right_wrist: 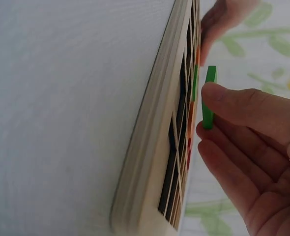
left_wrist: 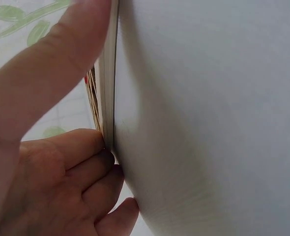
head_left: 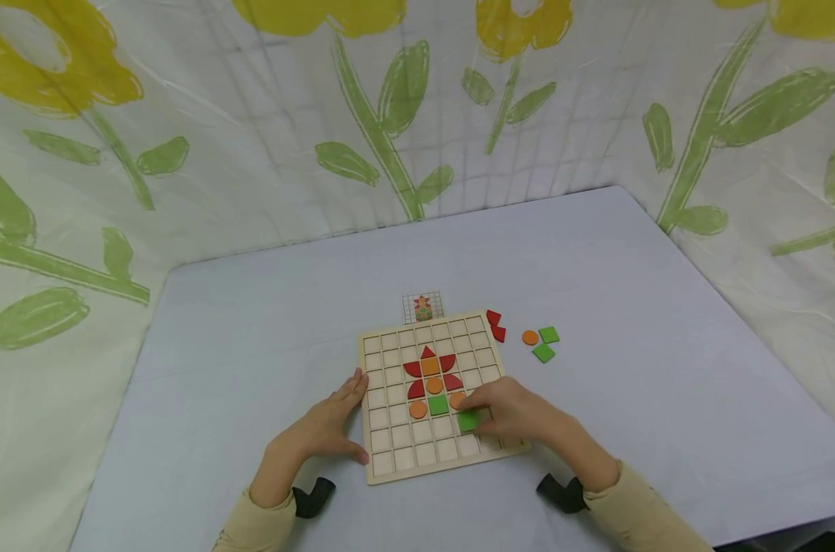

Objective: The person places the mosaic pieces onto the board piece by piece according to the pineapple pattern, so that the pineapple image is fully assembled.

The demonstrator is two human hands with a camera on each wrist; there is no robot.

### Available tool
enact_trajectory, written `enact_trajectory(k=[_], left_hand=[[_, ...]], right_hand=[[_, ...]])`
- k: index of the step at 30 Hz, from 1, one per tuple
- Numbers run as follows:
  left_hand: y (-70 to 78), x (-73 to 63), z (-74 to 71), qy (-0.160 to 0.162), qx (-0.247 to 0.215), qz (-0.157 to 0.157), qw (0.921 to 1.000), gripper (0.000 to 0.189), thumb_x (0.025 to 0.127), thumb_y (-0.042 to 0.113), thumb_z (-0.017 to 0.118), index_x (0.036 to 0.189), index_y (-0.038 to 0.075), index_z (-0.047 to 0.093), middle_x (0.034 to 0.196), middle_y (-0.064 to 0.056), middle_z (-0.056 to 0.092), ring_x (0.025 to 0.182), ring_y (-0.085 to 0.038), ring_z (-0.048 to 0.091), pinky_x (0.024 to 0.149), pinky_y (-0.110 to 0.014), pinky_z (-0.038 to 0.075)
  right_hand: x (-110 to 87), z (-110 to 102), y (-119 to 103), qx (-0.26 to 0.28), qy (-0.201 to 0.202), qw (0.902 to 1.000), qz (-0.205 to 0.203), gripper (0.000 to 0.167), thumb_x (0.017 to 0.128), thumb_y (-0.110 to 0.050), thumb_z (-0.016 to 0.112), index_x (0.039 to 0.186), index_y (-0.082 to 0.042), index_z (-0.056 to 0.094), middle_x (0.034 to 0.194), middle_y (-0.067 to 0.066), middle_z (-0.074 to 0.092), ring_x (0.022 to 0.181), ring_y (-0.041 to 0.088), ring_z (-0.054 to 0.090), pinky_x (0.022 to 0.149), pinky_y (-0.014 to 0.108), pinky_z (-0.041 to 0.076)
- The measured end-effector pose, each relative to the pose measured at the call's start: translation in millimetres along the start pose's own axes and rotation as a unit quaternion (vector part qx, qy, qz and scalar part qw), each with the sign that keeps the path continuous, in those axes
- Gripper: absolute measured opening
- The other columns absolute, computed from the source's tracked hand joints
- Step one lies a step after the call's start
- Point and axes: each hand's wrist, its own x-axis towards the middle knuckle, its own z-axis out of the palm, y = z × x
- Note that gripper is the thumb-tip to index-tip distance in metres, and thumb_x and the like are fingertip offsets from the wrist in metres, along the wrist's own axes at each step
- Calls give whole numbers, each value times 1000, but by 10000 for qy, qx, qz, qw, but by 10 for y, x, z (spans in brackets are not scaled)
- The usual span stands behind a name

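A wooden grid board (head_left: 406, 458) lies on the table, with red, orange and green pieces in its middle cells. My right hand (head_left: 517, 410) is over its lower right part and pinches a green square tile (head_left: 468, 420) between thumb and fingers. In the right wrist view the green tile (right_wrist: 210, 96) stands on edge to the camera, apart from the board's face. Beside the fingertips an orange disc (head_left: 457, 400) is partly hidden. My left hand (head_left: 320, 425) rests at the board's left edge, thumb and fingers spread along it. The left wrist view shows fingertips (left_wrist: 103, 140) against the board's side.
A small pattern card (head_left: 422, 307) pokes out behind the board's far edge. To the right lie red pieces (head_left: 494, 317) at the board's edge, an orange disc (head_left: 530, 337) and green squares (head_left: 544, 353). A white curtain with painted flowers (head_left: 372, 123) surrounds the table (head_left: 251, 307).
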Motion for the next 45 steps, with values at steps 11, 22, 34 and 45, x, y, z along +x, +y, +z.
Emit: enact_trajectory(k=[11, 22, 34, 45], left_hand=[[-10, 17, 9, 5, 8, -76, 10000, 119, 61, 26, 92, 149, -10, 20, 157, -26, 13, 143, -43, 17, 113, -57, 23], [-17, 22, 3, 5, 2, -97, 10000, 119, 61, 26, 92, 150, -10, 20, 158, -25, 14, 144, -43, 17, 113, -57, 23], [-7, 10, 1, -14, -10, -99, 9999, 120, 60, 26, 92, 149, -11, 20, 157, -27, 14, 143, -43, 18, 113, -57, 23], [-10, 10, 7, 12, -26, -78, 10000, 120, 60, 25, 92, 149, -11, 21, 157, -27, 14, 143, -44, 18, 113, -57, 23]], right_hand=[[52, 59, -35, -316, -80, 9995, -35, 30, 76, -1, 80, 105, -1, 75, 101, 4, 74, 94, 13, 68, 81, 24, 55], [66, 60, -53, -492, -69, 9988, -29, 29, 76, -2, 81, 104, -1, 75, 100, 4, 74, 94, 14, 68, 82, 26, 55], [82, 59, -59, -382, -177, 9991, 50, 32, 74, -1, 81, 106, -2, 74, 101, 3, 73, 95, 13, 67, 82, 25, 55], [17, -26, -21, -383, 47, 9989, 273, 29, 79, -2, 78, 108, -4, 75, 104, 2, 73, 100, 18, 67, 83, 30, 55]])
